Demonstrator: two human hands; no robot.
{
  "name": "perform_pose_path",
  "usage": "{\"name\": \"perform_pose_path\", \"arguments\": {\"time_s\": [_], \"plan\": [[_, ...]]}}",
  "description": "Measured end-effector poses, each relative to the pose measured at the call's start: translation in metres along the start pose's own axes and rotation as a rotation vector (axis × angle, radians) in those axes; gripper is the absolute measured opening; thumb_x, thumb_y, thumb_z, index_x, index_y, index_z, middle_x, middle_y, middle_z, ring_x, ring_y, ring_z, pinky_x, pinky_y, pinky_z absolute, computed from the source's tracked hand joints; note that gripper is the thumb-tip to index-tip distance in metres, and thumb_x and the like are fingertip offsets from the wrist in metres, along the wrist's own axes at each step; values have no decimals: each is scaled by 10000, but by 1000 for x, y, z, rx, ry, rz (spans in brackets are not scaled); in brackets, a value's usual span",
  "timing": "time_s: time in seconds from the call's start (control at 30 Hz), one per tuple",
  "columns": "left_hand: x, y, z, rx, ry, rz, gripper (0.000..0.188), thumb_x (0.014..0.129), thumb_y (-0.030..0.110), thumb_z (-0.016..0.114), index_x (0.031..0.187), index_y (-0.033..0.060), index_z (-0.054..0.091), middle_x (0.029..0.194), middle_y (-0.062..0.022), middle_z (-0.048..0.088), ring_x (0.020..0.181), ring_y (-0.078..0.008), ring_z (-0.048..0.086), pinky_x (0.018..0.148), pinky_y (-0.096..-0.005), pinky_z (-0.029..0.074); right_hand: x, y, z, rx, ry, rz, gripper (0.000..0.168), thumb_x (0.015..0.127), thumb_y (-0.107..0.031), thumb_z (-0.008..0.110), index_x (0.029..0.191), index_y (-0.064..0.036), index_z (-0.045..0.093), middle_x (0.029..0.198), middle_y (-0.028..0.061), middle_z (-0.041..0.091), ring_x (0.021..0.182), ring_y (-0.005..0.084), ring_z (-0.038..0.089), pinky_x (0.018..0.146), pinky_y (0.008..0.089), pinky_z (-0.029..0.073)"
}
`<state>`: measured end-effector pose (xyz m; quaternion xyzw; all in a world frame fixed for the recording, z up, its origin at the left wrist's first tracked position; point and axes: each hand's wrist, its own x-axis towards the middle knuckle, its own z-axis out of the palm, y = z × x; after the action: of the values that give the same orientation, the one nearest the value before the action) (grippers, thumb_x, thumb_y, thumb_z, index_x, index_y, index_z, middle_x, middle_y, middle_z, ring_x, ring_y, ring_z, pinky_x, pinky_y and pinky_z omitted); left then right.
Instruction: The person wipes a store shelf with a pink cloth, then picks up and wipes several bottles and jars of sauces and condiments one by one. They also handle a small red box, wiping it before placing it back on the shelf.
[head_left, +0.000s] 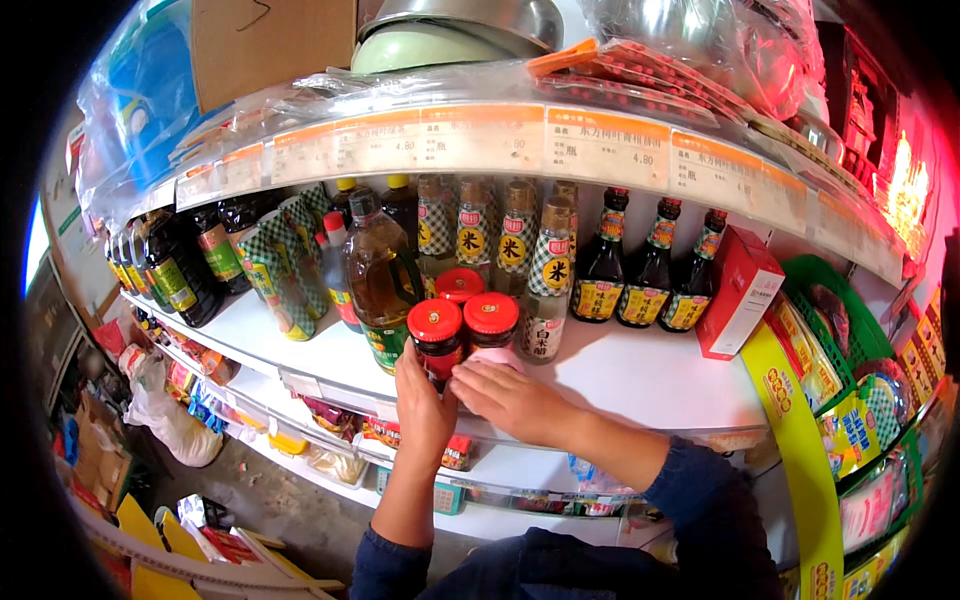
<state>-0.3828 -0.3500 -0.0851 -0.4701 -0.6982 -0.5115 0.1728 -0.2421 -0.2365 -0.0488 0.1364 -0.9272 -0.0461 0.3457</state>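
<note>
My left hand (426, 405) holds a red-lidded glass jar (435, 334) at the front edge of the white shelf. My right hand (514, 397) has a pink cloth (496, 358) under its fingers, close beside that jar and in front of a second red-lidded jar (491, 321). Behind these two stands another red-lidded jar (460, 286). A large bottle of oil (379, 277) is just left of the jars, and a clear bottle of rice vinegar (545, 300) is just right. The lower parts of the jars are partly hidden by my hands.
Dark sauce bottles (600, 262) and a red box (739, 292) stand to the right. More dark bottles (176, 270) fill the shelf's left end. An upper shelf edge with price tags (480, 142) overhangs the goods. Green baskets (832, 315) hold packets at the far right.
</note>
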Motion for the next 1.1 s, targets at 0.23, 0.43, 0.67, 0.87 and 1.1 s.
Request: {"name": "perform_pose_path", "arguments": {"time_s": [0.23,0.43,0.67,0.87,1.1], "plan": [[-31,38,-18,-266,75,-5,561,827,61,677,1318,-32,422,1269,-202,472,1143,-309,498,935,-359,435,-25,8,-35,1639,465,905,456,998,-298,488,1336,7,452,1210,173,604,1074,242,616,936,386,500],[-59,64,-4,-905,-278,-394,397,860,66,685,1214,17,513,1068,-65,558,884,-97,544,738,-234,487,-39,-17,-24,2338,536,909,572,971,-385,467,1341,50,447,1315,211,535,1180,303,549,1009,436,439],[-74,36,-41,-1073,-85,-566,192,927,9,590,1115,29,558,981,3,593,870,-63,574,746,-196,466,-55,-27,-18,1817,310,928,501,1005,-317,366,1319,53,489,1313,205,544,1205,272,537,1034,394,411],[-117,11,-84,-877,-389,-605,191,943,167,622,1080,40,583,969,17,579,877,-70,549,791,-222,460,-51,-48,-8,1428,-85,929,407,1040,-363,406,920,-34,613,710,-33,506,642,56,449,586,224,380],[-187,8,-111,-1035,-443,-807,342,869,215,716,1141,40,604,1034,-38,643,959,-124,598,850,-299,492,-51,-60,33,1707,-255,793,314,1029,-275,463,1076,-27,650,727,-55,549,638,29,462,572,193,376]]}}
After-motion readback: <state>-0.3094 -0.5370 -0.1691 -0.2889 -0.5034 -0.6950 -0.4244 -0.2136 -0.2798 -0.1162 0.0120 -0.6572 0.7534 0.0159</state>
